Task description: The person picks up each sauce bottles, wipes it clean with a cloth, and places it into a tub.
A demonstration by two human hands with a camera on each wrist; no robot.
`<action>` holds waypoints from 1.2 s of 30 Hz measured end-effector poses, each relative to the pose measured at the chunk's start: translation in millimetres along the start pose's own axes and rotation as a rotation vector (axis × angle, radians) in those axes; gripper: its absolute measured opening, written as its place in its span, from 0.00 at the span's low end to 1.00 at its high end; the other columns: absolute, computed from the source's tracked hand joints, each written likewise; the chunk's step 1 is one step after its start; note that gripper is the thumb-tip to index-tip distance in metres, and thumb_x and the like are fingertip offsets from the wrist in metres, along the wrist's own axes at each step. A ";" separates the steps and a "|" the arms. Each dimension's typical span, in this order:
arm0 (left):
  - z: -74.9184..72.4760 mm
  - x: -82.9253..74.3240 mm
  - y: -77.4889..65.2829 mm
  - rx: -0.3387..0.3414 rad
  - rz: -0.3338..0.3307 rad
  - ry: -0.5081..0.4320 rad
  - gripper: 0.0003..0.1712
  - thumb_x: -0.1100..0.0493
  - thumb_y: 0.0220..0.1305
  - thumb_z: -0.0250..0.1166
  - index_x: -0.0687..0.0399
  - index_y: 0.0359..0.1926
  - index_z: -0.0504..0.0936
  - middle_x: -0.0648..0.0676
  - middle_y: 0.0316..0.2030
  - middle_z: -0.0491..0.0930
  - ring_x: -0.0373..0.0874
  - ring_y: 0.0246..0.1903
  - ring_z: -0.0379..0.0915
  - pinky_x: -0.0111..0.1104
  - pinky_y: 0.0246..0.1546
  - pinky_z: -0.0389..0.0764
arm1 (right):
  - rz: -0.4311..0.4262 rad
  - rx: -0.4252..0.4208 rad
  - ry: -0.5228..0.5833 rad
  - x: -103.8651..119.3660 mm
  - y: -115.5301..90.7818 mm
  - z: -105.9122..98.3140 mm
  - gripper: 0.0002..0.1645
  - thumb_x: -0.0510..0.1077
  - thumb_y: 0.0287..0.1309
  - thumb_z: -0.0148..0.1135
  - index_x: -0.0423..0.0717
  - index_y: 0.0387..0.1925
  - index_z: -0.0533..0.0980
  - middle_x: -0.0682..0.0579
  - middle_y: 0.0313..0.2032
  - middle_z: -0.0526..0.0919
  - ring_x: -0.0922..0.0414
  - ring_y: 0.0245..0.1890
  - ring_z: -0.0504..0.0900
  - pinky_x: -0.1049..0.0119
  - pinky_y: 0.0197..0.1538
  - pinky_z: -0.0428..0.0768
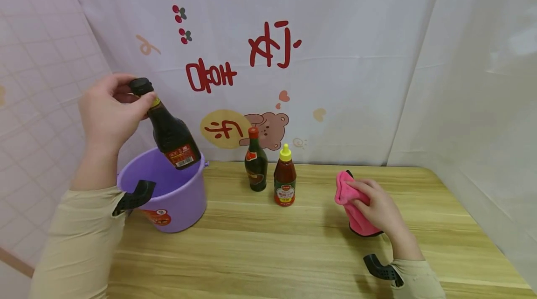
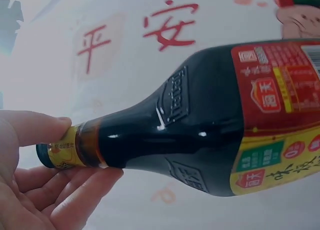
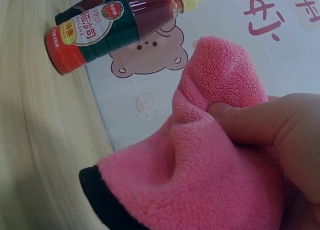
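My left hand (image 1: pixel 110 112) grips a dark soy sauce bottle (image 1: pixel 172 133) by its neck, just below the black cap. The bottle hangs tilted, its base over the rim of a purple bucket (image 1: pixel 190 205). In the left wrist view the bottle's red and yellow label (image 2: pixel 277 115) shows, with thumb and fingers round the neck. A pink cloth (image 3: pixel 200 155) with black edging is pinched in my right hand (image 1: pixel 379 208), above the right part of the table. The right wrist view shows the thumb pressing into its folds.
A dark green bottle with a red cap (image 1: pixel 256 163) stands right of the bucket. Beside it is a ketchup bottle (image 1: pixel 285 180) with a yellow nozzle. Behind the wooden table (image 1: pixel 251 252) hangs a white printed curtain (image 1: pixel 348 79).
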State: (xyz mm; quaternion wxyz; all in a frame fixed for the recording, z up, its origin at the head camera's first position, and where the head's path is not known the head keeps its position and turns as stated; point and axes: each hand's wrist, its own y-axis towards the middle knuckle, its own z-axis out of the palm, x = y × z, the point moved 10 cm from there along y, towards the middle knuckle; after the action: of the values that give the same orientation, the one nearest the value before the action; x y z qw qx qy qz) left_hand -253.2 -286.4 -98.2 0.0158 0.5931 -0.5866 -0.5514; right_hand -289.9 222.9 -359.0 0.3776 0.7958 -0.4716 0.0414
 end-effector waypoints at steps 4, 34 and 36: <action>-5.5 15.9 0.3 -0.007 -0.013 0.101 0.23 0.53 0.57 0.70 0.63 0.49 0.82 0.36 0.28 0.74 0.17 0.23 0.68 0.16 0.28 0.69 | 0.001 0.003 -0.002 0.8 0.0 0.7 0.30 0.26 0.45 0.73 0.37 0.54 0.80 0.39 0.48 0.78 0.40 0.45 0.80 0.41 0.45 0.79; 30.6 156.3 -37.1 0.231 -0.111 0.240 0.24 0.59 0.55 0.74 0.71 0.48 0.77 0.68 0.39 0.81 0.22 0.25 0.64 0.16 0.24 0.69 | -0.009 0.032 -0.006 -2.6 -4.7 8.5 0.29 0.27 0.45 0.74 0.40 0.53 0.81 0.41 0.48 0.78 0.41 0.46 0.80 0.42 0.46 0.79; 34.6 159.5 -38.4 0.235 -0.104 0.251 0.24 0.59 0.54 0.74 0.71 0.47 0.78 0.68 0.38 0.81 0.27 0.27 0.67 0.18 0.25 0.68 | -0.019 0.027 -0.010 -2.2 -5.1 8.5 0.29 0.27 0.45 0.75 0.40 0.52 0.81 0.42 0.48 0.78 0.41 0.46 0.80 0.43 0.46 0.79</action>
State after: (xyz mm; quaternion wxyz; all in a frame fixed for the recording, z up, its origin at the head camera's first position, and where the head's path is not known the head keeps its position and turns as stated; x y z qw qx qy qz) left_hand -297.7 -366.5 -238.6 -0.0094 0.6846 -0.6089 -0.4007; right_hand -289.6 220.4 -368.8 0.3650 0.8055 -0.4651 0.0402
